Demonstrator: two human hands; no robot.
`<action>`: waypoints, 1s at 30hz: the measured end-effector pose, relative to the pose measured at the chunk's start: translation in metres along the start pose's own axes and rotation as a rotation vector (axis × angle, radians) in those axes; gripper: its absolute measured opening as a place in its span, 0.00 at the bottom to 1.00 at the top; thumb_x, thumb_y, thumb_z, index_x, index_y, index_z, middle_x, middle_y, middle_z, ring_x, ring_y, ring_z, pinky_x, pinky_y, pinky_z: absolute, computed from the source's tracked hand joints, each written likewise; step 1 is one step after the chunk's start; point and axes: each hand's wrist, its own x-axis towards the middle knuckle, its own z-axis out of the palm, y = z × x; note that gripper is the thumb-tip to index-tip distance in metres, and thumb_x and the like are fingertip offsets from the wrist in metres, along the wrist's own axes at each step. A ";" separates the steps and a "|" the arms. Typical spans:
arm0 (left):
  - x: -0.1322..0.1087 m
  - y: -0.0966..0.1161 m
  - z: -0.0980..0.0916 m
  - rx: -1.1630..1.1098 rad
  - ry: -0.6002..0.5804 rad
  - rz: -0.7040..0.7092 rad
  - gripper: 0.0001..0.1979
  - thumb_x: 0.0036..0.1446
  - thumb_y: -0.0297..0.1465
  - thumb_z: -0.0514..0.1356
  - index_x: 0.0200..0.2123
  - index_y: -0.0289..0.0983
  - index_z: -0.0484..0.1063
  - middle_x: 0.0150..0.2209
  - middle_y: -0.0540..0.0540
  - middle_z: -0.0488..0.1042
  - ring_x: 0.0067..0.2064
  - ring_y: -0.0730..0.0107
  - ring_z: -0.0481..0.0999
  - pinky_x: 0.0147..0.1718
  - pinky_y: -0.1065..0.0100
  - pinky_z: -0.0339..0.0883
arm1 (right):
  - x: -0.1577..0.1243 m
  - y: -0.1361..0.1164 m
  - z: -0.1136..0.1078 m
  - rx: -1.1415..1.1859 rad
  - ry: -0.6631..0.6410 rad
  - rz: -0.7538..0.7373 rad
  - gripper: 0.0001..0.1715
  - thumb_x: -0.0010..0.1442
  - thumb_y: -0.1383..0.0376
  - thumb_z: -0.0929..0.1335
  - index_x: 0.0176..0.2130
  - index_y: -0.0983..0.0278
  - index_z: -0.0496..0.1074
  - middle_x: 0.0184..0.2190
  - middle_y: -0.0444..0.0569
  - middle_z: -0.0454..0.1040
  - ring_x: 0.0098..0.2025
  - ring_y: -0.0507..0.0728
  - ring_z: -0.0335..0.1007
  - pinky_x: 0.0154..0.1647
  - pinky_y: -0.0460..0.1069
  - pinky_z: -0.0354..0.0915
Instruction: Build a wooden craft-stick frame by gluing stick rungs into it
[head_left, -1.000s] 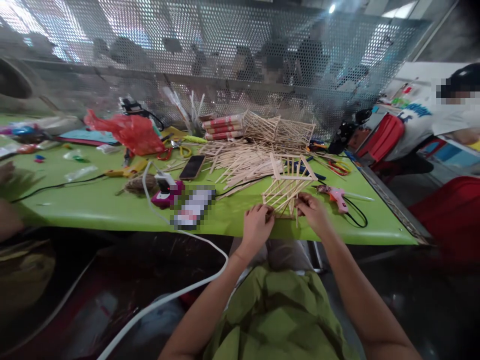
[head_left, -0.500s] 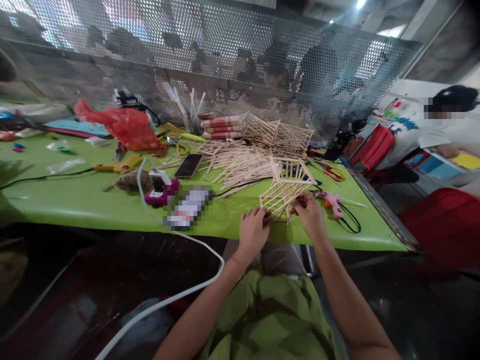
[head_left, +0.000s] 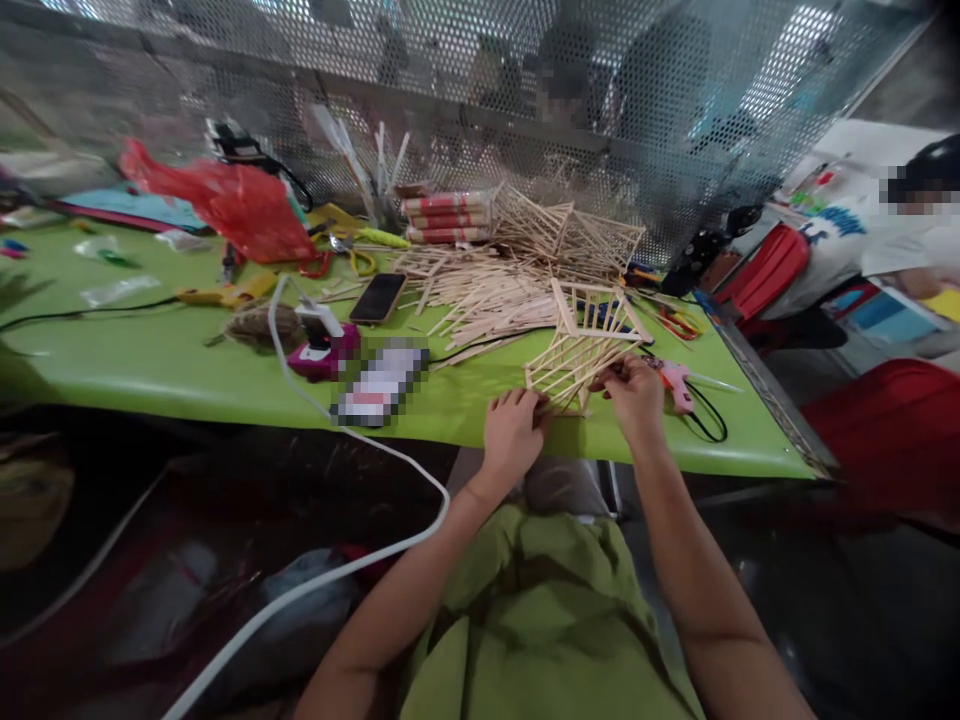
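Note:
A frame built of thin wooden sticks (head_left: 583,345) stands tilted near the front edge of the green table (head_left: 150,370). My left hand (head_left: 512,430) is closed on the frame's lower left corner. My right hand (head_left: 634,393) pinches the frame's lower right side, fingers curled round the sticks. Behind the frame lies a large heap of loose wooden sticks (head_left: 487,300) and other finished stick frames (head_left: 570,235). A pink glue gun (head_left: 675,380) lies just right of my right hand.
A phone (head_left: 377,297), a pink power adapter with a white cable (head_left: 322,345), a yellow glue gun (head_left: 225,293), a red plastic bag (head_left: 232,205), scissors (head_left: 679,322) and red stick packs (head_left: 446,218) lie on the table. A perforated metal screen (head_left: 465,90) backs it. A person sits at far right (head_left: 862,240).
The camera has dipped and shifted a little. Both hands stay on the stick frame, which has tipped slightly; my right hand has moved up along its right side.

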 end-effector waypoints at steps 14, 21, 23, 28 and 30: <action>0.000 0.000 -0.002 -0.022 0.000 0.000 0.04 0.61 0.31 0.64 0.40 0.41 0.72 0.41 0.43 0.78 0.46 0.53 0.74 0.44 0.58 0.59 | 0.004 -0.005 -0.002 -0.019 -0.034 0.030 0.12 0.49 0.56 0.69 0.29 0.61 0.67 0.22 0.41 0.72 0.17 0.49 0.67 0.17 0.44 0.57; 0.001 0.003 -0.006 -0.147 0.027 -0.034 0.06 0.59 0.27 0.63 0.39 0.41 0.72 0.39 0.45 0.78 0.44 0.57 0.75 0.43 0.60 0.61 | 0.005 -0.004 -0.003 -0.004 -0.073 0.040 0.13 0.50 0.55 0.70 0.30 0.61 0.69 0.22 0.41 0.71 0.16 0.49 0.65 0.17 0.45 0.56; 0.002 0.006 -0.015 -0.209 0.085 -0.024 0.03 0.61 0.27 0.62 0.38 0.40 0.71 0.39 0.45 0.77 0.43 0.59 0.75 0.43 0.61 0.62 | 0.005 -0.004 -0.002 0.024 -0.077 0.039 0.13 0.50 0.55 0.70 0.30 0.62 0.70 0.22 0.41 0.71 0.16 0.49 0.65 0.17 0.45 0.56; 0.020 0.025 -0.059 -0.258 0.359 0.073 0.02 0.64 0.31 0.60 0.37 0.39 0.71 0.37 0.46 0.76 0.43 0.62 0.73 0.45 0.62 0.64 | 0.002 -0.006 0.000 0.006 -0.073 0.048 0.15 0.50 0.53 0.70 0.30 0.62 0.71 0.21 0.41 0.71 0.17 0.50 0.66 0.18 0.45 0.58; 0.034 0.036 -0.077 -0.263 0.426 0.138 0.02 0.64 0.30 0.59 0.37 0.39 0.71 0.36 0.46 0.76 0.42 0.64 0.73 0.46 0.62 0.64 | 0.001 -0.007 0.001 -0.019 -0.063 0.044 0.15 0.50 0.53 0.70 0.29 0.62 0.71 0.21 0.42 0.71 0.17 0.50 0.65 0.18 0.45 0.58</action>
